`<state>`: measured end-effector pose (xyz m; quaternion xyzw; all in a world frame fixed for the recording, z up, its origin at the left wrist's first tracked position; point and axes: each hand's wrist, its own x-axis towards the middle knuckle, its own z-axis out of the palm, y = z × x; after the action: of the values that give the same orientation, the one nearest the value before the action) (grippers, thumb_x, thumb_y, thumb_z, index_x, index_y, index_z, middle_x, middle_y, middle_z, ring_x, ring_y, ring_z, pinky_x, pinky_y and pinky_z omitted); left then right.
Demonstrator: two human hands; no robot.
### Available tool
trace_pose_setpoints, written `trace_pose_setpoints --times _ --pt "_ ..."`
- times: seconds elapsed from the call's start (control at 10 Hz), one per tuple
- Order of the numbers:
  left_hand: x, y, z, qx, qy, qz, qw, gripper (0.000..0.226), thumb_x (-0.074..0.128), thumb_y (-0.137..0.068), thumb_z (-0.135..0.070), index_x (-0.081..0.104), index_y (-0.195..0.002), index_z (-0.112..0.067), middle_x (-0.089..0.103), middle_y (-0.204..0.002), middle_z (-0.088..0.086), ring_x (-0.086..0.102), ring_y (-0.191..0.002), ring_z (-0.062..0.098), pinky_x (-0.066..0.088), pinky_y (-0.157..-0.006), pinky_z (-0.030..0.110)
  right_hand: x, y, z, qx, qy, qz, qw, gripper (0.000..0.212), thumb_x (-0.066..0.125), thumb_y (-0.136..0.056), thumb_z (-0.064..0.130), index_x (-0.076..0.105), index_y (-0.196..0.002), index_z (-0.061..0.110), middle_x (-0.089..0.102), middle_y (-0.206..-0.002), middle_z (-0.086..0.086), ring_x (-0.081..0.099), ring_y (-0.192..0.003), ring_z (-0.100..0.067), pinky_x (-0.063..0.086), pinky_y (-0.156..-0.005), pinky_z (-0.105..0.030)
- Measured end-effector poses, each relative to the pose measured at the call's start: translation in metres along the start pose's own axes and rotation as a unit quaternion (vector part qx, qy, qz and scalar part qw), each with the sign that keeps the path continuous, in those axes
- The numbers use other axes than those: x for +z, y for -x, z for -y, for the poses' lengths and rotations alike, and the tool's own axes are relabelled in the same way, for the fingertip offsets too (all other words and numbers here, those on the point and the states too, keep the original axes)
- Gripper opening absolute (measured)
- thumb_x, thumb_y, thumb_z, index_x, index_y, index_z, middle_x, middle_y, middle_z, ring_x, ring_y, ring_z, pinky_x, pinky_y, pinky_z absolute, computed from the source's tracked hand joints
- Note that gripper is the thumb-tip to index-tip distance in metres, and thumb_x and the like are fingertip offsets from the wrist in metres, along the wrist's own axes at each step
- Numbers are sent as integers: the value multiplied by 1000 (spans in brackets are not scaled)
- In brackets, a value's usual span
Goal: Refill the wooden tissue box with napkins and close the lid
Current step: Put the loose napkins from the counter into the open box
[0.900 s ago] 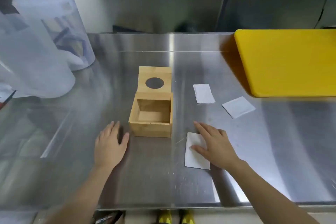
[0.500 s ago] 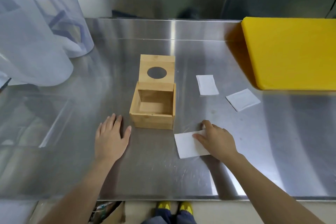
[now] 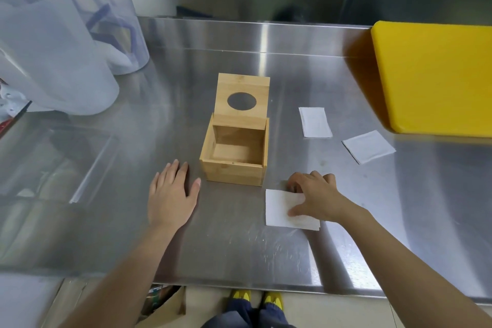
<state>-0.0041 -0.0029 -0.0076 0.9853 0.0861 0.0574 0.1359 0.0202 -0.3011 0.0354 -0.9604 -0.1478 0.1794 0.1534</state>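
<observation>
The right hand (image 3: 315,196) is pressing a napkin (image 3: 285,208) flat, fingers curled, covering its right part; whether it is gripping is unclear. The left hand (image 3: 171,193) is lying open on the steel table (image 3: 239,255). The wooden box (image 3: 234,162), lid (image 3: 242,98) upright, is sitting at 12 o'clock of the hands, two napkins (image 3: 315,122) (image 3: 368,146) at 2 o'clock. Since half a second ago, the pressed napkin is lying squarer.
</observation>
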Motion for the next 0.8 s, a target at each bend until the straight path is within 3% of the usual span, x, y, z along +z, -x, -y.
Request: trace_pose_setpoints --times 0.1,0.3,0.4,0.5,0.6,0.7,0.8 --pt "1 1 1 2 -4 -2 1000 50 44 -92 -38 43 -134 -11 37 -147 12 27 -137 26 16 -112 40 -5 -3 2 1 32 40 999 31 69 -69 42 45 -81 26 42 -72 14 36 -85 -15 17 -74 -33" --pt "2 1 2 1 -2 -5 1000 50 44 -92 -39 44 -133 -11 38 -146 12 28 -137 26 16 -112 40 -11 0 4 16 -26 79 996 25 61 -76 21 38 -66 25 41 -68 11 43 -79 -19 22 -75 -33" --pt "3 0 3 2 -6 -4 1000 50 43 -92 -40 44 -134 -12 38 -146 11 27 -137 25 16 -112 40 -14 1 5 22 -51 109 992 20 59 -79 16 45 -93 19 50 -82 8 46 -83 -19 22 -80 -30" --pt "3 0 3 1 -1 -8 1000 50 44 -92 -40 45 -133 -11 39 -145 12 29 -136 26 17 -112 41 -18 1 6 18 -58 112 992 12 58 -82 18 52 -91 24 49 -82 10 46 -84 -16 21 -81 -32" --pt "3 0 3 0 -1 -11 1000 50 45 -91 -39 46 -132 -10 40 -145 12 29 -136 26 17 -112 41 -24 0 6 10 -23 111 994 18 49 -87 18 55 -71 14 48 -72 4 45 -77 -18 22 -78 -34" --pt "4 0 3 2 -3 -14 1000 49 46 -91 -39 47 -131 -10 42 -144 12 31 -135 27 19 -111 42 -33 1 8 -7 -10 126 992 17 50 -89 18 64 -82 13 46 -72 9 43 -78 -15 24 -81 -32" --pt "4 0 3 5 -3 -15 1000 49 46 -91 -39 47 -131 -10 42 -143 12 31 -135 27 20 -110 43 -50 3 20 -51 -8 143 988 17 56 -88 20 70 -93 12 51 -85 2 48 -86 -18 37 -77 -26"
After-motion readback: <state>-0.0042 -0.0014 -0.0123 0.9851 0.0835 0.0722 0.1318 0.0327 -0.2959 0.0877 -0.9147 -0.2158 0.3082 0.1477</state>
